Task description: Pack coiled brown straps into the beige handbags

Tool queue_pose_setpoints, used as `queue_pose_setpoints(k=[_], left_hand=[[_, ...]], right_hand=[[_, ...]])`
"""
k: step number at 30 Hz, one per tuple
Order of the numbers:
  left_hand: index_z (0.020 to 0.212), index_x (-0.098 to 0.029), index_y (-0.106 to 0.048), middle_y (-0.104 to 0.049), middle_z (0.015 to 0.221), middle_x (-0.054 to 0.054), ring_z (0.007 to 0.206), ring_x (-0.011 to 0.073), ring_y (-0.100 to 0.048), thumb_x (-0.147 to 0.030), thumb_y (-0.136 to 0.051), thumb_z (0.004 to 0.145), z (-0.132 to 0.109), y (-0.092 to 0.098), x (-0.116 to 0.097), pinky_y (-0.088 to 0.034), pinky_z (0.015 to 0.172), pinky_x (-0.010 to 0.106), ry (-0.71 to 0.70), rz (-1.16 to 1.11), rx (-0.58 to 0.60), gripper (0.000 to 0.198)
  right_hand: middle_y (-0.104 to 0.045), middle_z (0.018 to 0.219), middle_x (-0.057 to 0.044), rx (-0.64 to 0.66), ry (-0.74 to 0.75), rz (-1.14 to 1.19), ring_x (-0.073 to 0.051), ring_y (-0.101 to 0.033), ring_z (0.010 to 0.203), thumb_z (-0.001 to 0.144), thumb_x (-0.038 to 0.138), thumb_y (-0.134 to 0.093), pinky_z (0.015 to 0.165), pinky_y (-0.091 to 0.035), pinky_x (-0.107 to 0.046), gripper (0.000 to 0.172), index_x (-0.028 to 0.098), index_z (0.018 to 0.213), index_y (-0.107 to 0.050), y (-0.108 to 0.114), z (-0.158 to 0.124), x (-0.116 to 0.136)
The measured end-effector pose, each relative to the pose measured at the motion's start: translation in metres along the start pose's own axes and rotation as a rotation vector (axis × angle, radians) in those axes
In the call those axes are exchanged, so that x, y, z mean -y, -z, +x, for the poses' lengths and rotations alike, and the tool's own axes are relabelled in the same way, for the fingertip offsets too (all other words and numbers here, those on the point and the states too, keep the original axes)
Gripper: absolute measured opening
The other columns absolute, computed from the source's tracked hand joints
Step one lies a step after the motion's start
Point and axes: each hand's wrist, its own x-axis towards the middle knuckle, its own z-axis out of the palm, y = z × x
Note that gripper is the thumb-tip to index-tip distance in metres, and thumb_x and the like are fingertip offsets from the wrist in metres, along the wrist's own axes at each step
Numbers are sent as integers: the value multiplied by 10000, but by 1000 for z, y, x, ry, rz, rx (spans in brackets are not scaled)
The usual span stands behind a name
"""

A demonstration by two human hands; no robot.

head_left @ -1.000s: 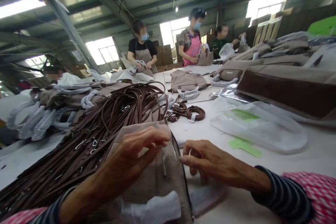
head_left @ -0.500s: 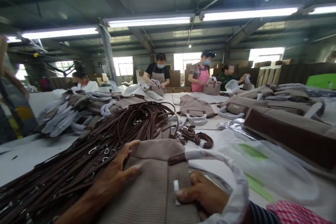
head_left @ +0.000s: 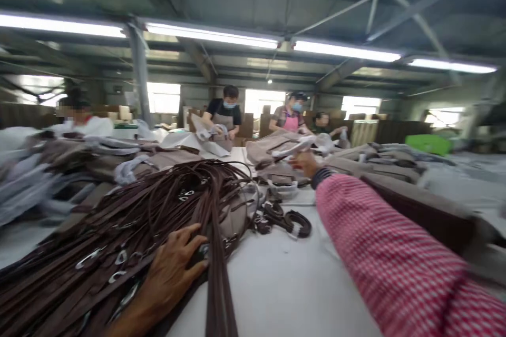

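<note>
My left hand (head_left: 174, 266) lies on a big heap of brown leather straps (head_left: 130, 226) with metal clips, its fingers spread over the strands. Far out over the table, at the end of a pink checked sleeve, my right hand (head_left: 304, 162) is closed on the white-wrapped handle of a beige knitted bag (head_left: 272, 148). The bag hangs in the air above other beige bags. A coiled brown strap (head_left: 294, 221) lies on the white table (head_left: 276, 284) between my arms.
Stacks of beige bags (head_left: 387, 168) fill the right side, with more wrapped bags (head_left: 98, 163) at the left. Three people (head_left: 225, 113) work at the far end and another person sits at the far left (head_left: 75, 116). A green object (head_left: 427, 143) stands at back right.
The beige bag that lay before me is lifted away and carried far forward by my right hand. My left hand has slid off the bag onto the strap heap.
</note>
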Motion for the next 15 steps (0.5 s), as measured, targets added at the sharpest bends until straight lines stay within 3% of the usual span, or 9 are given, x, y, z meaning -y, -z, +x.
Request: queue_pose_setpoints(k=[1, 2, 4, 6, 7, 10, 13, 15], left_hand=[[1250, -368, -716, -493, 1584, 30, 1450, 357, -431, -386, -595, 903, 1, -9, 13, -378, 1157, 631, -24, 38, -13, 369], [1268, -392, -710, -483, 1597, 10, 1447, 357, -442, -405, -580, 915, 4, -18, 27, -407, 1149, 607, -67, 57, -9, 377], [1214, -422, -742, -522, 1570, -19, 1423, 346, -477, -353, -550, 919, 11, -33, 47, -436, 1138, 573, -126, 98, -61, 358], [1258, -402, -730, -511, 1585, -4, 1447, 333, -457, -322, -536, 930, 14, -38, 51, -399, 1171, 558, -153, 161, -82, 389], [1301, -387, -711, -506, 1591, 12, 1460, 334, -443, -324, -536, 935, 12, -35, 46, -371, 1187, 562, -149, 199, -86, 410], [1479, -342, -575, -479, 1614, 74, 1499, 380, -378, -400, -563, 942, 2, -12, 12, -293, 1203, 628, -70, 295, -32, 541], [1390, -321, -648, -400, 1661, 126, 1529, 438, -323, -476, -578, 956, 2, 12, -21, -270, 1184, 684, -19, 270, 184, 466], [1361, -292, -652, -352, 1678, 166, 1537, 477, -292, -496, -570, 970, 5, 21, -29, -249, 1159, 744, -25, 243, 266, 449]], right_hand=[[-713, 1104, -77, -3, 66, -11, -160, -699, 901, 1042, 326, -609, 770, -606, -321, 247, 126, 1168, -681, -3, 8, -9], [-696, 1146, -80, 9, 138, -29, -187, -698, 934, 1011, 378, -658, 793, -616, -358, 309, 145, 1216, -662, -8, 14, -20], [-703, 1088, -63, 77, 255, -100, -182, -693, 909, 1009, 349, -661, 796, -606, -357, 254, 135, 1144, -679, -24, 23, -45], [-708, 893, -21, 176, 385, -179, -161, -672, 821, 939, 224, -720, 772, -563, -310, 100, 124, 950, -718, -46, 24, -66], [-699, 812, -7, 228, 460, -208, -154, -659, 796, 882, 153, -741, 769, -528, -283, 33, 125, 866, -732, -56, 21, -74], [-704, 757, -3, 350, 686, -240, -155, -628, 786, 771, 82, -729, 763, -449, -262, 70, 144, 765, -759, -77, 5, -85], [-723, 808, -32, 388, 842, -214, -178, -615, 816, 776, 144, -667, 775, -428, -286, 103, 161, 774, -769, -80, 0, -79], [-712, 767, -43, 423, 891, -190, -185, -608, 752, 796, 223, -644, 721, -426, -294, 140, 155, 775, -765, -83, 7, -67]])
